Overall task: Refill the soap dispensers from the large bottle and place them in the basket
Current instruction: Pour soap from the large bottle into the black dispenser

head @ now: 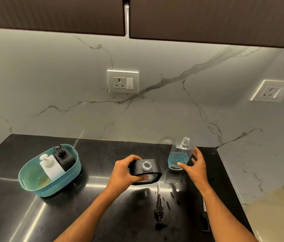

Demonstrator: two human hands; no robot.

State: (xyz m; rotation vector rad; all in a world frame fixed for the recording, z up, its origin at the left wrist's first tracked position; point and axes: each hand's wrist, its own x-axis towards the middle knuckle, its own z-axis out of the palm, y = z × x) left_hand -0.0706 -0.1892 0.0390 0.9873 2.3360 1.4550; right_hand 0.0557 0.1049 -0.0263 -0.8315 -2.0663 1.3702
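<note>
Lying closest, at 6 o'clock on the dark counter [33,215], is a black pump [159,211] with its tube pointing away. Just past it, the left hand [125,172] grips a black dispenser [145,171], fingers curled round its side, its clear neck open. At 1 o'clock from that stands the big bottle [181,154], cap off, with a little blue soap low down. The right hand [194,167] is spread wide beside it, fingertips near the glassy wall; I cannot tell if they touch. The bottle looks light, hard and maybe slippery, so hold it round the middle. At 9 o'clock sits the basket [33,186], holding a white dispenser [50,167] and another black one [64,158].
</note>
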